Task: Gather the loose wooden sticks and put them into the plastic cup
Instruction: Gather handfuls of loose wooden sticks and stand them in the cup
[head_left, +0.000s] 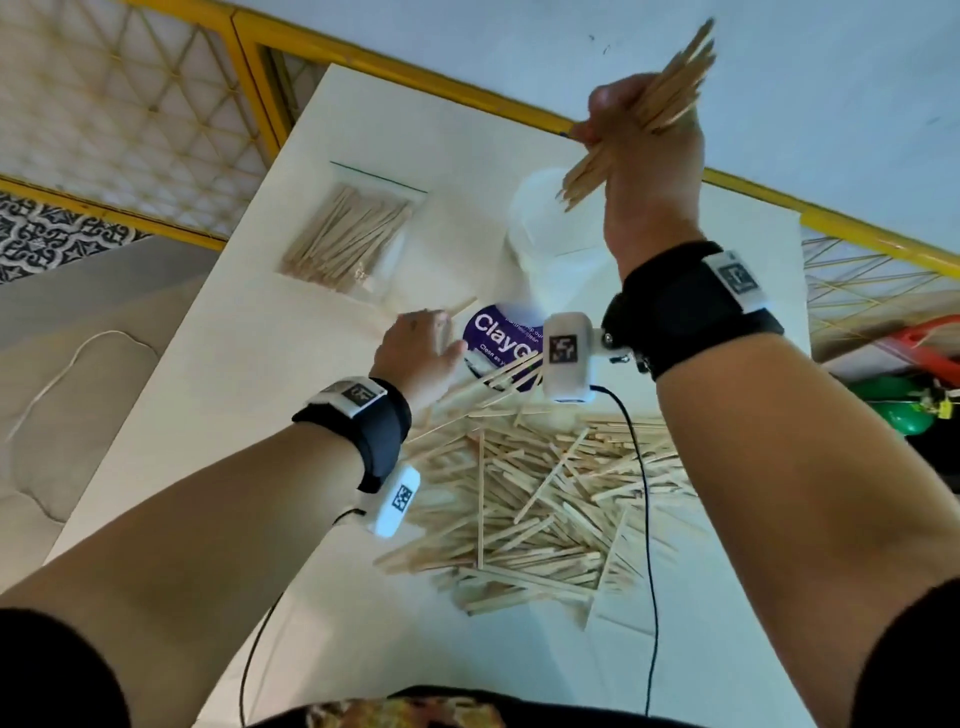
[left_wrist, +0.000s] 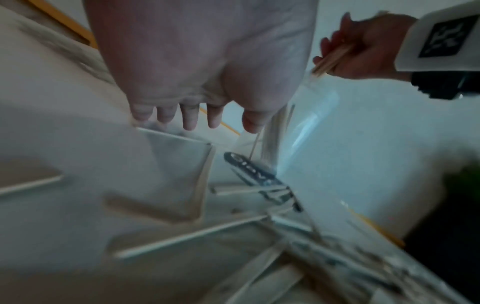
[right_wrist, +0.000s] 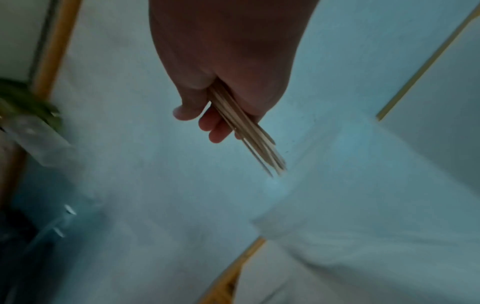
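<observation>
The right hand is raised, fingers curled around a bundle of wooden sticks above the clear plastic cup. The left hand, fingers spread and relaxed, hovers low over the white table beside the pile of loose sticks
</observation>
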